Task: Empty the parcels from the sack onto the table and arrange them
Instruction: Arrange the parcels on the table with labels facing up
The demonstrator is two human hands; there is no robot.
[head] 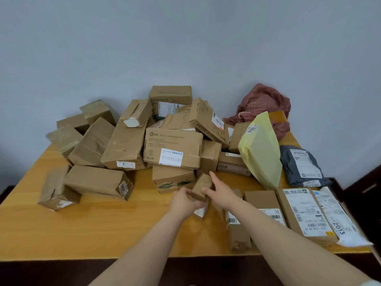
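Note:
A small brown cardboard box [203, 186] is held between both my hands above the wooden table [103, 228]. My left hand [184, 200] grips its near left end. My right hand [219, 189] holds its right side, fingers stretched along the top. Behind it lies a loose pile of several cardboard parcels [173, 149]. The empty reddish sack [261, 104] sits crumpled at the back right. A row of parcels [303, 211] lies flat at the front right.
A yellow plastic mailer [260, 149] leans against the pile, and a grey mailer [302, 164] lies to its right. A white mailer [338, 221] lies at the right edge. Two boxes [99, 180] rest at the left front. A pale wall stands behind.

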